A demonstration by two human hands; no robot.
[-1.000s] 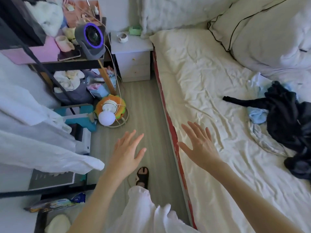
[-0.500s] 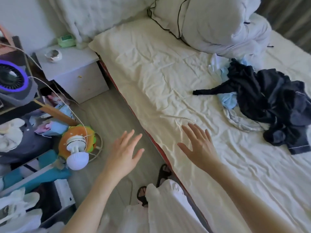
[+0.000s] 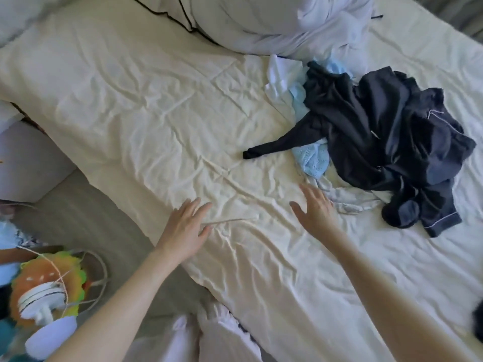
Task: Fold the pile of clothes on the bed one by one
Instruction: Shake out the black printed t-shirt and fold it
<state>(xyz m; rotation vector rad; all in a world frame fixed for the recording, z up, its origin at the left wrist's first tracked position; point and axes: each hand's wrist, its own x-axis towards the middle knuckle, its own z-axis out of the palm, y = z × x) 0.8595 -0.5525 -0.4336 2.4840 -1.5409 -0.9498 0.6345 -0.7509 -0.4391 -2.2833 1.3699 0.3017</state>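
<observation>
Compared with half a second before, the view had turned further to the right, so the bed (image 3: 156,105) now filled almost the whole picture and the bedside cabinet had gone out of sight at the left. Both hands had come forward over the wrinkled cream sheet. The left hand (image 3: 184,228), which was over the floor before, was now above the near edge of the mattress with its fingers straight and spread, holding nothing. The right hand (image 3: 315,211) was also flat and spread, empty, and it had come much closer to the pile of clothes (image 3: 366,137) — its fingertips were just beside a pale crumpled piece (image 3: 350,199) at the near edge of the pile, but whether they touched it could not be told. The pile itself lay where it was, on the right part of the bed, below the white pillows (image 3: 274,24). On top was a dark navy garment (image 3: 386,131), with one sleeve stretched to the left on the sheet. Under it a light blue garment (image 3: 312,160) and a white one (image 3: 279,74) showed — all unfolded. At the lower left, on the floor, the orange and green toy lamp (image 3: 44,288) appeared larger and blurred.
</observation>
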